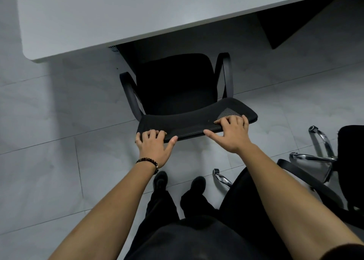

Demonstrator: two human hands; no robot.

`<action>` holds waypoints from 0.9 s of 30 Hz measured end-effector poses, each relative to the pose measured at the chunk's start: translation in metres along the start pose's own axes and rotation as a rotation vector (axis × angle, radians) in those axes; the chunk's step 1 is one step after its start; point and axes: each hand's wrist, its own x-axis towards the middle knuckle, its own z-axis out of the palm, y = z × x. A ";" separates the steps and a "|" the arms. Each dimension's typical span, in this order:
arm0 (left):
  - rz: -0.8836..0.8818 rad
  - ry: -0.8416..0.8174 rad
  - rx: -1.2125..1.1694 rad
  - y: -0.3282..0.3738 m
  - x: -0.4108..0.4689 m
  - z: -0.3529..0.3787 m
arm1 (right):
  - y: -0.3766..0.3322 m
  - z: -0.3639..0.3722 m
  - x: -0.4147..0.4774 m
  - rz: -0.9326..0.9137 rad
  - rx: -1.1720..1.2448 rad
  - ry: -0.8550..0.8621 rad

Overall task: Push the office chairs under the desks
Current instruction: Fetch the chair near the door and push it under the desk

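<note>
A black office chair [175, 86] with curved armrests stands in front of me, facing a white desk [118, 13]. Its seat front sits just at the desk's near edge, and the mesh backrest top [189, 121] is nearest to me. My left hand [155, 144] grips the left end of the backrest top, fingers curled over it and thumb underneath. My right hand [232, 134] holds the right end the same way. The chair's base is hidden under the seat.
A second black office chair [348, 161] with a chrome star base [315, 159] stands close at my right. A dark panel [285, 23] hangs under the desk at the right. Grey tiled floor [49, 141] spreads to the left. My feet [177, 182] are just behind the chair.
</note>
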 end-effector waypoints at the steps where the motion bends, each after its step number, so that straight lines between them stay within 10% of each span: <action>1: 0.003 0.003 0.003 0.000 -0.001 0.001 | 0.000 0.001 -0.001 -0.003 -0.001 0.010; 17: 0.006 -0.011 -0.282 -0.009 0.003 -0.018 | -0.009 -0.012 -0.009 -0.024 0.038 0.014; 27: 0.086 0.161 -0.898 -0.045 -0.086 -0.129 | -0.040 -0.054 -0.176 0.265 0.777 0.444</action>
